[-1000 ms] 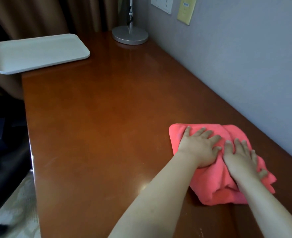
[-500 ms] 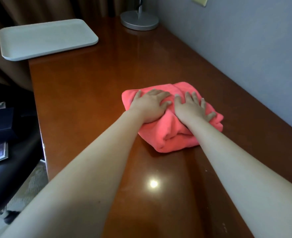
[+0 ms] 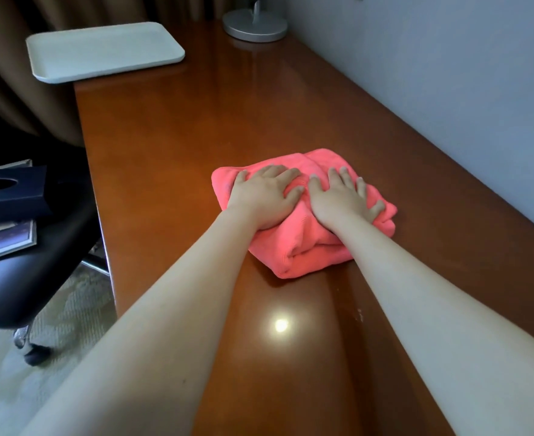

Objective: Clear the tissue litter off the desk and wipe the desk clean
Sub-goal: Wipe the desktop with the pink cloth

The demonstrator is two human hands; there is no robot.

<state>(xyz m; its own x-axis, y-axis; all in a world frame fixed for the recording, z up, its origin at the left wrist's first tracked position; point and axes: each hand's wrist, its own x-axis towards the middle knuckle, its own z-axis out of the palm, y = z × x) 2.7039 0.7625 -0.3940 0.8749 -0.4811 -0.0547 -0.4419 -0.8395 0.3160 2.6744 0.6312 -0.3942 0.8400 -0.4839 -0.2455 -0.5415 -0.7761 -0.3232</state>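
We press the soft, light pink cloth (image 3: 303,234) flat on the desk (image 3: 171,146); left hand (image 3: 264,196) and right hand (image 3: 341,196) lie spread, fingers straight; it likely bunches, so palms on top suit.

I counted one pink cloth (image 3: 303,247) on one wooden desk (image 3: 171,146), two hands, one white tray (image 3: 102,51), one round lamp base (image 3: 254,26), one office chair (image 3: 23,278), one dark tissue box (image 3: 11,193) and some books.

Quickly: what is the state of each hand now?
Left hand: open, pressing flat on the pink cloth.
Right hand: open, fingers spread, pressing the same cloth.
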